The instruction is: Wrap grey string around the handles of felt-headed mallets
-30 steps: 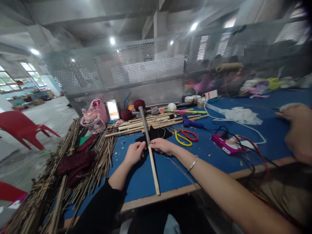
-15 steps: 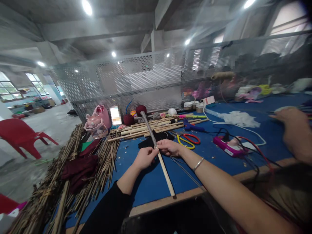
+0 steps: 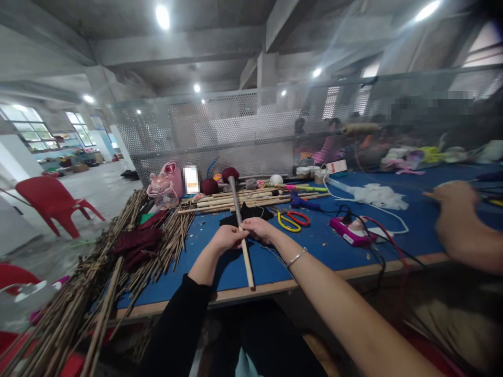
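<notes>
A pale wooden stick (image 3: 247,267) slants away from me over the blue table, its upper length covered in something grey (image 3: 236,199). My left hand (image 3: 227,238) is closed around it near where grey meets bare wood. My right hand (image 3: 257,229), with a bracelet on the wrist, pinches it just beside the left fingertips. The far end meets a dark red ball (image 3: 230,174); whether they are joined I cannot tell. Behind my hands lies a black cloth (image 3: 256,211). Scissors (image 3: 291,222) with yellow and red handles rest right of them.
Bundled twigs (image 3: 157,262) and dark red cloth (image 3: 137,243) cover the left side. Pale sticks (image 3: 212,204) lie at the back, before a perforated metal screen (image 3: 157,131). A blue glue gun (image 3: 304,201) and purple power strip (image 3: 349,230) sit right. Another person's hand (image 3: 458,204) works far right.
The view has shifted, showing more of the table's front edge and my lap. Both hands stay on the stick near the same spot. The other person's arm has moved slightly.
</notes>
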A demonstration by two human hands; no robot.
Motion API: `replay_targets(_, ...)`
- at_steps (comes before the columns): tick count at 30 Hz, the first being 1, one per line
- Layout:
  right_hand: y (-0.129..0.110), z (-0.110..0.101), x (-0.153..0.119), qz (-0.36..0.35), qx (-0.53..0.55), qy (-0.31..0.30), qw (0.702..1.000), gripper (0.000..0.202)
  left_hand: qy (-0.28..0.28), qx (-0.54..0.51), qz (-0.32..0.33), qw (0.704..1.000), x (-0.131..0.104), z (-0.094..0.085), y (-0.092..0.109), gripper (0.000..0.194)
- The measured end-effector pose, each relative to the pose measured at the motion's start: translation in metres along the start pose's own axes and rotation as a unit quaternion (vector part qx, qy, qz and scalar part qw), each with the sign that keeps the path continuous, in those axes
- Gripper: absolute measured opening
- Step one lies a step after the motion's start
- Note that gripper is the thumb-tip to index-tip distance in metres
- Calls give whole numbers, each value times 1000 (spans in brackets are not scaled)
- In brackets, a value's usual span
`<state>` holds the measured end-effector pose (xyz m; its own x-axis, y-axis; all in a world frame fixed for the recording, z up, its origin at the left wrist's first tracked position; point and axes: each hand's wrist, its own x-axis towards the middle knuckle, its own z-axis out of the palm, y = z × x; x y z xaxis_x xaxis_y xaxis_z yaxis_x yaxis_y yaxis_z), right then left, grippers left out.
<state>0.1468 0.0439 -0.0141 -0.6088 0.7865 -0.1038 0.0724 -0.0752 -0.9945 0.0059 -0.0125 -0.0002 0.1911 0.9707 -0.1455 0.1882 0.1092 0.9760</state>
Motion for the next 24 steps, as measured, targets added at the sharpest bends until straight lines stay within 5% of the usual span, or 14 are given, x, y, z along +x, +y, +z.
replay_targets(6,0,4,-14,8,67,0,998,21,-60,-81,-9,995,-8,6,-1,39)
replay_targets(12,3,1,0,16,30,52,998,17,5,-82,-12,997,9,8,-6,34)
replay_targets(18,-8,-15,12,87,-8,-22,996,17,-37,-96,-46,994,19,0,-7,26)
replay_targets(24,-2,-15,9,45,-26,-29,998,23,-60,-139,-48,987,6,3,-9,24)
